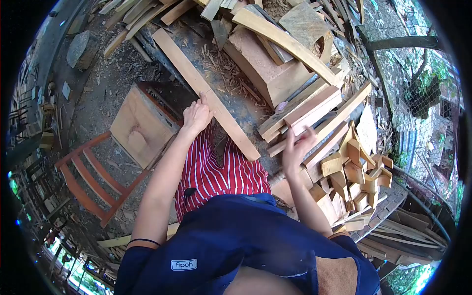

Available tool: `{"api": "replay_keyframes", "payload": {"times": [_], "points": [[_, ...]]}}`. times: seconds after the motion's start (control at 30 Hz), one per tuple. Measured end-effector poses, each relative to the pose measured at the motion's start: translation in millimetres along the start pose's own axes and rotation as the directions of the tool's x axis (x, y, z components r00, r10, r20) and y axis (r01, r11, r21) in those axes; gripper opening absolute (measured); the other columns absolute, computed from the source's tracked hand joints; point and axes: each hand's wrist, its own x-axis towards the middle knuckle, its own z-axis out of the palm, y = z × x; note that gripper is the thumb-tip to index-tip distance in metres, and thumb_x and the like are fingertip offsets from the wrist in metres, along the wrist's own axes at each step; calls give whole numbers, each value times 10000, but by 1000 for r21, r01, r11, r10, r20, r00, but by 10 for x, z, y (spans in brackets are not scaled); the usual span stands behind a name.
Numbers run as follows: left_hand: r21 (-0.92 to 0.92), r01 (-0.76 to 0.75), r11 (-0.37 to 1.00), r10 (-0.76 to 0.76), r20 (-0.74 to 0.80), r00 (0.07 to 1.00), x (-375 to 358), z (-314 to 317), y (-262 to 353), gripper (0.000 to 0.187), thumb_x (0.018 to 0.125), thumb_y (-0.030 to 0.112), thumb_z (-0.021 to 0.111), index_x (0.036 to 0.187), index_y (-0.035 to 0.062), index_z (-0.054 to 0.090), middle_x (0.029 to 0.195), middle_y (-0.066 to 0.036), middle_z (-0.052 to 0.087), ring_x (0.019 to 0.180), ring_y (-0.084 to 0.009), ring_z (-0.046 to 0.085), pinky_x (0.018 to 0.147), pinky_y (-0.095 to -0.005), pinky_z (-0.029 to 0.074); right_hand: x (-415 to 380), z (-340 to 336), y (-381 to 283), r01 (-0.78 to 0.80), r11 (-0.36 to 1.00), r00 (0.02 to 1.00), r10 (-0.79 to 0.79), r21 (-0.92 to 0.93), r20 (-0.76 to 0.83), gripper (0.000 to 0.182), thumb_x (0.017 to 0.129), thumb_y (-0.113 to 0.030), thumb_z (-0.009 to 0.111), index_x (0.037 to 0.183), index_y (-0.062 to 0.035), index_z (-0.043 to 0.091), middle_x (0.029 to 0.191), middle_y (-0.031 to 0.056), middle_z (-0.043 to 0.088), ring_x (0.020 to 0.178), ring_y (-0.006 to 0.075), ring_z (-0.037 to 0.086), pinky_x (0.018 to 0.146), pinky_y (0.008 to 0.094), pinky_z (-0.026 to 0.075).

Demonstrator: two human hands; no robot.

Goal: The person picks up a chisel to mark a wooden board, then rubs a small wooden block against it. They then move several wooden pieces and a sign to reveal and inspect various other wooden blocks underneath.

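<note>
A long, flat wooden board (228, 120) lies slantwise in front of me, its near end over my red-and-white striped trousers. My left hand (196, 117) is at the board's left edge, fingers bent and closed on it, with a fingertip on its top face. A thin dark line crosses the wood close to that fingertip. To the right, my right hand (299, 147) is raised and slightly blurred, its fingers apart and nothing visible in them. It is nearest to a short squared wooden block (313, 109) on a stack of planks.
A wooden chair (140, 130) stands at the left. Behind the board sits a large wooden block (268, 64) with a curved wooden piece (285, 44) across it. Several small cut blocks (354, 172) are piled at the right. Wood shavings and offcuts litter the far area.
</note>
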Motion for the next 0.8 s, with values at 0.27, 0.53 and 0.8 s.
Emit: {"api": "replay_keyframes", "payload": {"times": [0.27, 0.53, 0.8], "points": [[-127, -24, 992, 4, -160, 987, -236, -90, 65, 764, 866, 341, 635, 1437, -2, 261, 1138, -179, 509, 1018, -348, 576, 811, -445, 527, 771, 343, 323, -348, 916, 923, 373, 199, -100, 1002, 680, -258, 771, 1452, 44, 208, 1307, 243, 460, 1186, 362, 482, 1012, 402, 404], [-277, -137, 951, 92, -171, 981, -512, -56, 9, 691, 916, 359, 577, 1444, 38, 268, 1113, -180, 475, 1027, -373, 544, 829, -455, 497, 353, -431, 463, -566, -341, 767, 116, 751, 631, 562, 774, -304, 587, 1288, -105, 474, 1158, 114, 597, 1039, 307, 588, 866, 473, 505], [-488, -283, 826, 197, -220, 955, -563, 2, 260, 560, 929, 301, 567, 1397, 62, 373, 1112, -176, 507, 954, -333, 591, 837, -408, 488, -71, -578, -51, -836, -422, 525, -425, 351, 738, 778, 701, -327, 643, 1391, -66, 398, 975, 167, 542, 828, 318, 515, 695, 518, 549]]}}
